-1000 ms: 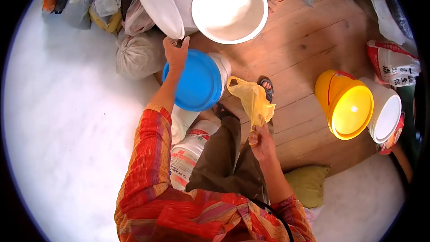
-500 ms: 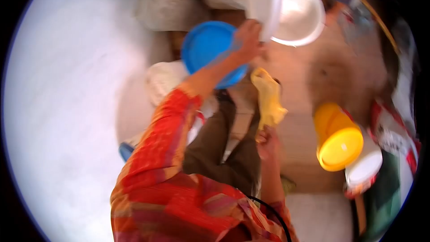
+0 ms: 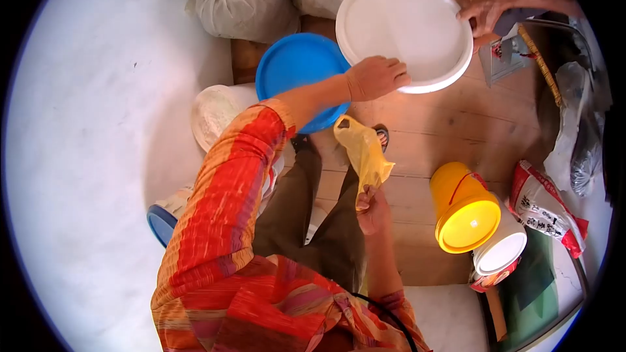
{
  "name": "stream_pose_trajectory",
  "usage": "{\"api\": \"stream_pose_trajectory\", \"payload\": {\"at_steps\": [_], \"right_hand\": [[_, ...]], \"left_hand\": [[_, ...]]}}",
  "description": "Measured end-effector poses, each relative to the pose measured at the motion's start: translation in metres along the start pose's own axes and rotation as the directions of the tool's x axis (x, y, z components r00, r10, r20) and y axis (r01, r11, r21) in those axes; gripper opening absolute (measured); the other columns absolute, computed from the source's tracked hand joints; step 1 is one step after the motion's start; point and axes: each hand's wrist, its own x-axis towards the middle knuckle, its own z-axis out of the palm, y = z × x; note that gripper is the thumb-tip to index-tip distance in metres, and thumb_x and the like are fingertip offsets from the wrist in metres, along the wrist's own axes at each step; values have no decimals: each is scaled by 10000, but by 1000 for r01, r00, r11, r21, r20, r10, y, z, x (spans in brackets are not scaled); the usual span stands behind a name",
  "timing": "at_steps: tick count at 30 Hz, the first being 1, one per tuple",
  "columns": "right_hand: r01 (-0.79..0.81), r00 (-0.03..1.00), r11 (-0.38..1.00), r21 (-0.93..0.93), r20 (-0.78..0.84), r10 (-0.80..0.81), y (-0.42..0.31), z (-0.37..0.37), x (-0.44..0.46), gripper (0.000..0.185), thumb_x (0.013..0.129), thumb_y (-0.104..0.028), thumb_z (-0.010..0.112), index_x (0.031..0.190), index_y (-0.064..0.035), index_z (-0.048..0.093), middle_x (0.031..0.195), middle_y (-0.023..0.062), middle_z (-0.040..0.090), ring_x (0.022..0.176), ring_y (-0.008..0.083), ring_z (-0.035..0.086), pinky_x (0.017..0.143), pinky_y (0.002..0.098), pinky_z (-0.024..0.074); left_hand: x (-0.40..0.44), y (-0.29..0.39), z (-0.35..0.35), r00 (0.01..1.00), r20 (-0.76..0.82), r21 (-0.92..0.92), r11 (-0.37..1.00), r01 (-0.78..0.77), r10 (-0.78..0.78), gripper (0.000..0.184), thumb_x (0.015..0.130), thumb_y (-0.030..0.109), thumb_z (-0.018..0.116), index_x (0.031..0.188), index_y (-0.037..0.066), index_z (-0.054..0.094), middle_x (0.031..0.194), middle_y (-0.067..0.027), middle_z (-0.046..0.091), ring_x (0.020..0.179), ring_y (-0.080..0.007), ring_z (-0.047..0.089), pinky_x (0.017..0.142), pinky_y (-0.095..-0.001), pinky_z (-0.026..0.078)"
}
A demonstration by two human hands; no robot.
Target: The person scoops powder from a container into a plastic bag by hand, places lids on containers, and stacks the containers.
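My left hand (image 3: 377,79) reaches across and grips the near rim of a large round white lid (image 3: 404,29), its fingers curled at the edge. Lower down, my right hand (image 3: 373,210) is closed on one end of a crumpled yellow plastic bag (image 3: 364,150). Another person's hand (image 3: 486,13) touches the right rim of the white lid. Below my left forearm stands a bucket with a blue lid (image 3: 300,68), partly covered by the arm. Whatever lies under the white lid is hidden.
Tied white sacks (image 3: 244,3) stand at the back left, near an off-white container (image 3: 218,114). On the right are a yellow bucket (image 3: 460,202), a white-lidded tub (image 3: 502,254) and a red-and-white bag (image 3: 548,205). My sandalled foot (image 3: 382,135) rests on the wooden floor (image 3: 417,150).
The white lid has swung from nearly edge-on to lying flat, covering the open white tub seen before. The other person's hand now reaches its rim. My right hand still holds the yellow bag.
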Motion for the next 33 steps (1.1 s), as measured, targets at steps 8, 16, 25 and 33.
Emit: {"api": "stream_pose_trajectory", "payload": {"at_steps": [8,16,25,33], "right_hand": [[-15,997,999,-52,-75,11,-8,2,0,316,891,-108,463,1203,-156,442,886,-14,459,640,83,438,516,187,383],[-18,997,998,-53,-80,13,-21,-8,3,360,864,-90,495,1212,-160,438,873,-17,451,640,71,401,507,180,360],[-12,999,1000,-19,-52,11,-32,-8,7,402,867,-82,489,1249,-182,414,870,-16,446,651,77,402,515,183,370],[-18,998,1000,-4,-61,17,-33,-9,9,296,862,-53,512,1150,-123,500,855,8,543,642,92,461,498,178,398]], "left_hand": [[9,33,44,999,36,-38,999,39,-37,118,716,137,570,802,122,490,772,-18,446,720,-144,541,593,-288,472],[23,4,73,994,69,85,994,73,-79,91,726,116,557,792,107,495,779,-14,470,739,-137,556,614,-275,478],[21,-4,112,987,92,17,991,132,-133,162,719,159,582,851,115,500,810,-13,484,797,-146,553,661,-286,480],[18,-20,106,977,211,-126,990,63,-35,346,689,305,691,871,93,485,829,-20,493,806,-183,558,659,-310,492]]}}
